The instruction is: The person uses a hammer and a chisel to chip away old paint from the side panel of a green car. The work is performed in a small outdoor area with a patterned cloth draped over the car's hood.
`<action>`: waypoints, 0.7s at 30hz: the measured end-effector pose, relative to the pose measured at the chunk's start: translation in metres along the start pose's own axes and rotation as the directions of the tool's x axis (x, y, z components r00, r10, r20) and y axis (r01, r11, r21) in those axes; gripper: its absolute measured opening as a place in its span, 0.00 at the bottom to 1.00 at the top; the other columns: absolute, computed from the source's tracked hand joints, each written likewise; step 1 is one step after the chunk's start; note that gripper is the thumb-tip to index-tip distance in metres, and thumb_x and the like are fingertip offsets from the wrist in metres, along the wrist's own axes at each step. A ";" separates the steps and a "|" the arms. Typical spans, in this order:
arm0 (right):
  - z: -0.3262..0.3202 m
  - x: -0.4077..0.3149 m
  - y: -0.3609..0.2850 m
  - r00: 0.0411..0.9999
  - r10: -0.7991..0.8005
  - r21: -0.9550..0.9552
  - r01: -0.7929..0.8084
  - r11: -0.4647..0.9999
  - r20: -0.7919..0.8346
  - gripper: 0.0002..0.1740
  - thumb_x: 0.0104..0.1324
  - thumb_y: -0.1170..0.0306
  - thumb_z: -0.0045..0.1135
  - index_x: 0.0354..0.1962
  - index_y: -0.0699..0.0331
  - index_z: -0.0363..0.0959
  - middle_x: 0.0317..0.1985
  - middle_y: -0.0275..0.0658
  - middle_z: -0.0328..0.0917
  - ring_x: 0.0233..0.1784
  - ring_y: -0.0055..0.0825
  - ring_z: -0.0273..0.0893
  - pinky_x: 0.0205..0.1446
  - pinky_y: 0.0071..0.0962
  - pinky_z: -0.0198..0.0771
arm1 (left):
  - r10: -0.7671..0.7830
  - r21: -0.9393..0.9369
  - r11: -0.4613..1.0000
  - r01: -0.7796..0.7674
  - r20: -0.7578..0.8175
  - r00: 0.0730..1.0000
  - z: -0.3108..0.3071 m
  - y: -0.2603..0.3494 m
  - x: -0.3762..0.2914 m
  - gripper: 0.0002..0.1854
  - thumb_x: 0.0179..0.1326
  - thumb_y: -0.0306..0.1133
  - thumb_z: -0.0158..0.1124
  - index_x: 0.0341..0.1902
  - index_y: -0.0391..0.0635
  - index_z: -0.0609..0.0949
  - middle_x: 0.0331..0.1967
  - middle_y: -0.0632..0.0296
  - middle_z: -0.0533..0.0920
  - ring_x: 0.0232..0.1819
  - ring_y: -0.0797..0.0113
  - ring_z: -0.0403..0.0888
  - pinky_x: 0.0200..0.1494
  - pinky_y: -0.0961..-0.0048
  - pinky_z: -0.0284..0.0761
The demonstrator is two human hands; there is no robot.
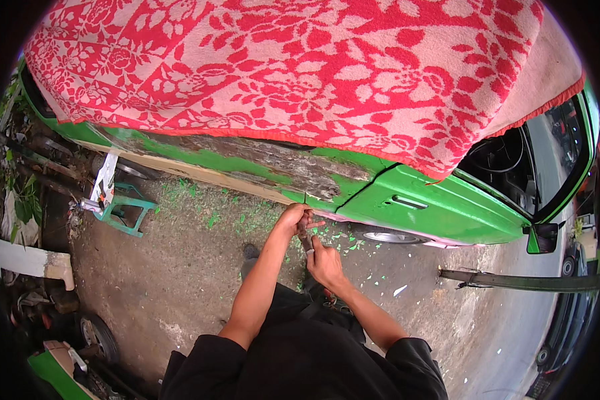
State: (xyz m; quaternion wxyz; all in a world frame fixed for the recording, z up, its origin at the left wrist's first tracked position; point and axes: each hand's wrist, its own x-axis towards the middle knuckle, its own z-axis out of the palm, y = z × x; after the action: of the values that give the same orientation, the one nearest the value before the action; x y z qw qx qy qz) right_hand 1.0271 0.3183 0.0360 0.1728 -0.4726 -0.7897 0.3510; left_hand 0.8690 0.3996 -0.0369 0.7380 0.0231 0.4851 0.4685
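My right hand (pixel 326 263) grips the lower end of a narrow, worn hand tool (pixel 305 241), perhaps a scraper; its exact kind is unclear. Curled about the tool's upper end is my left hand (pixel 293 218), with one finger sticking out to the right. Both hands are at the lower edge of a green car's side panel (pixel 300 172). Green paint is stripped there in broad patches, baring rough grey-brown material. The tip of the tool is hidden by my left fingers. To the right, the car door (pixel 445 200) is still glossy green.
A red and pink floral blanket (pixel 300 75) drapes over the car. Green paint flakes (pixel 212 220) litter the concrete ground. A teal plastic stool (pixel 130 207) stands left. A loose wheel (pixel 97 337) lies lower left. At right are a side mirror (pixel 543 238) and a post (pixel 520 281).
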 end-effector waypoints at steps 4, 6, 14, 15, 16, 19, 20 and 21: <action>-0.001 -0.003 -0.003 0.999 0.045 0.074 -0.046 0.996 0.015 0.17 0.54 0.74 0.50 0.43 0.68 0.64 0.21 0.57 0.74 0.25 0.57 0.74 0.30 0.49 0.69 | -0.037 -0.016 0.999 0.037 -0.014 0.999 -0.004 -0.002 -0.001 0.08 0.65 0.26 0.45 0.30 0.38 0.68 0.19 0.63 0.67 0.16 0.72 0.64 0.46 0.48 0.81; -0.001 -0.009 -0.003 0.999 0.007 0.156 0.001 0.988 -0.048 0.16 0.54 0.75 0.51 0.42 0.68 0.65 0.20 0.57 0.73 0.24 0.57 0.74 0.28 0.48 0.68 | -0.041 -0.020 0.999 0.041 -0.016 0.999 -0.005 -0.004 -0.005 0.11 0.65 0.27 0.44 0.26 0.38 0.69 0.18 0.61 0.68 0.16 0.70 0.66 0.44 0.48 0.82; 0.000 0.006 0.013 0.991 -0.119 -0.044 0.117 0.992 -0.057 0.19 0.52 0.76 0.52 0.43 0.70 0.63 0.20 0.56 0.73 0.22 0.55 0.73 0.27 0.47 0.69 | -0.081 -0.083 0.993 0.079 -0.015 0.997 -0.006 -0.011 0.000 0.09 0.66 0.27 0.44 0.31 0.37 0.69 0.19 0.60 0.68 0.16 0.68 0.66 0.44 0.48 0.81; 0.000 0.007 0.014 0.994 -0.105 -0.047 0.104 0.993 -0.026 0.20 0.51 0.75 0.52 0.43 0.70 0.63 0.20 0.56 0.73 0.22 0.55 0.73 0.27 0.47 0.69 | -0.083 -0.046 0.996 0.081 -0.031 0.996 -0.007 -0.013 0.000 0.08 0.66 0.27 0.45 0.32 0.36 0.69 0.20 0.60 0.68 0.17 0.67 0.65 0.47 0.48 0.80; -0.001 0.008 0.016 0.996 -0.090 -0.051 0.090 0.995 0.005 0.20 0.51 0.75 0.52 0.44 0.69 0.63 0.20 0.56 0.73 0.23 0.55 0.73 0.27 0.48 0.69 | -0.084 -0.009 0.996 0.084 -0.047 0.995 -0.008 -0.014 0.002 0.08 0.67 0.27 0.46 0.33 0.36 0.68 0.21 0.60 0.67 0.18 0.67 0.64 0.49 0.48 0.79; -0.011 -0.003 0.013 0.980 -0.197 0.030 0.198 0.980 -0.040 0.22 0.49 0.74 0.53 0.45 0.69 0.63 0.21 0.57 0.73 0.23 0.55 0.74 0.28 0.48 0.69 | -0.134 -0.130 0.983 0.132 -0.005 0.991 -0.007 -0.010 0.001 0.07 0.67 0.27 0.46 0.34 0.36 0.69 0.21 0.60 0.68 0.18 0.66 0.65 0.50 0.47 0.79; -0.016 -0.008 0.011 0.961 -0.267 0.065 0.272 0.960 -0.071 0.23 0.49 0.74 0.53 0.45 0.69 0.62 0.21 0.57 0.73 0.23 0.55 0.74 0.28 0.48 0.69 | -0.121 -0.134 0.984 0.119 -0.006 0.993 -0.006 -0.011 0.000 0.08 0.66 0.27 0.43 0.30 0.38 0.67 0.19 0.58 0.70 0.17 0.66 0.68 0.46 0.47 0.81; -0.019 -0.013 0.010 0.934 -0.341 0.098 0.352 0.931 -0.110 0.23 0.49 0.74 0.53 0.45 0.69 0.62 0.21 0.56 0.73 0.24 0.55 0.74 0.28 0.48 0.69 | -0.110 -0.146 0.983 0.113 0.027 0.994 -0.006 -0.009 0.002 0.08 0.66 0.27 0.43 0.31 0.37 0.67 0.20 0.58 0.70 0.17 0.66 0.68 0.47 0.46 0.80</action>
State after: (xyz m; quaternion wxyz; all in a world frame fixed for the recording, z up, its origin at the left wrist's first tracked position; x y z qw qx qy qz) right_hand 1.0511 0.3180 0.0432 0.2949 -0.3305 -0.8302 0.3385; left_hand 0.8709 0.3934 -0.0459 0.7675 -0.0542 0.4426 0.4606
